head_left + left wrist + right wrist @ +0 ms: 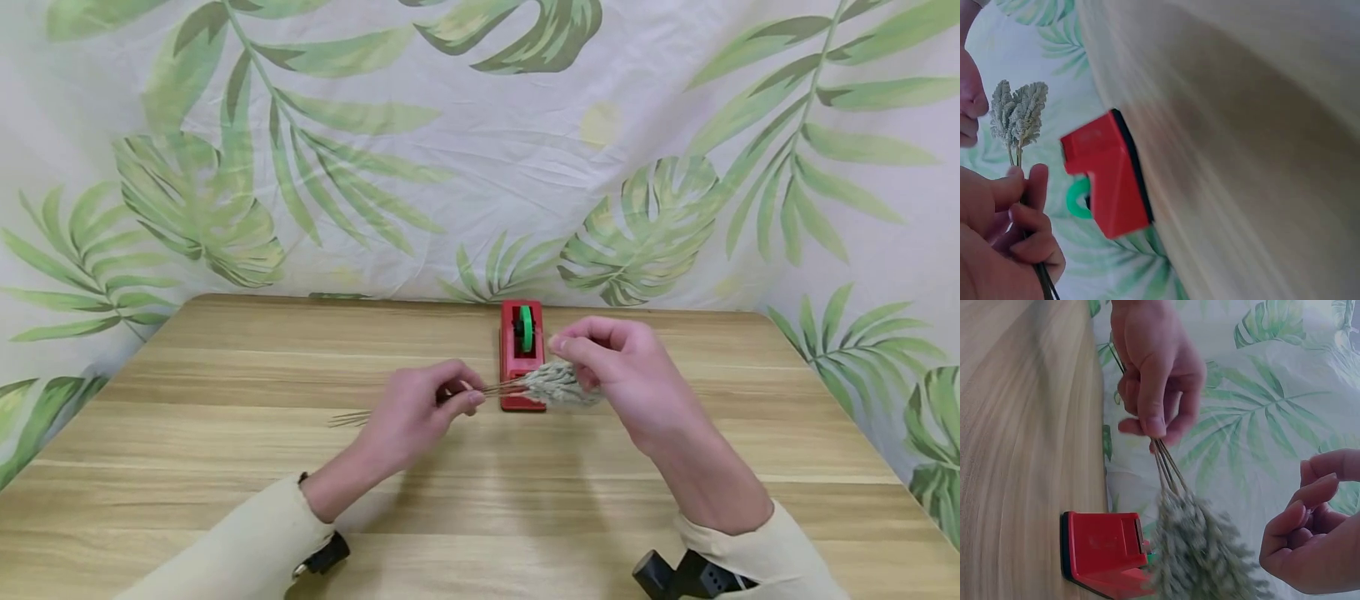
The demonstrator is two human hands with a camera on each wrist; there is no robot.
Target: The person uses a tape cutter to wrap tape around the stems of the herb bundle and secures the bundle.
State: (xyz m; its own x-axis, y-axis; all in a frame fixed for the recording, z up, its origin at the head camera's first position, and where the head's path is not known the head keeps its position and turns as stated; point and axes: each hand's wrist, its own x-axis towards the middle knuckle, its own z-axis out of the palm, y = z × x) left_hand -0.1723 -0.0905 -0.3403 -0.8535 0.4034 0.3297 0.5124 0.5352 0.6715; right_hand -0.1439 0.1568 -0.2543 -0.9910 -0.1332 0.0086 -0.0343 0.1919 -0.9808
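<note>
My left hand (420, 408) pinches a small bunch of dried flowers (558, 383) by their thin brown stems. The pale grey-green flower heads (1019, 112) point right, toward my right hand, and the stem ends stick out behind the left hand. Beneath the bunch stands a red tape dispenser (512, 362) with a green roll (527, 328) in it. My right hand (630, 367) hovers just right of the dispenser, beside the flower heads. Its fingers (1319, 490) are curled in, and nothing shows between them.
Both hands are over a wooden table (247, 358). A white cloth with green leaf prints (510, 150) hangs behind its back edge. Black devices (697, 575) are strapped at the wrists, by the cream sleeves (240, 542).
</note>
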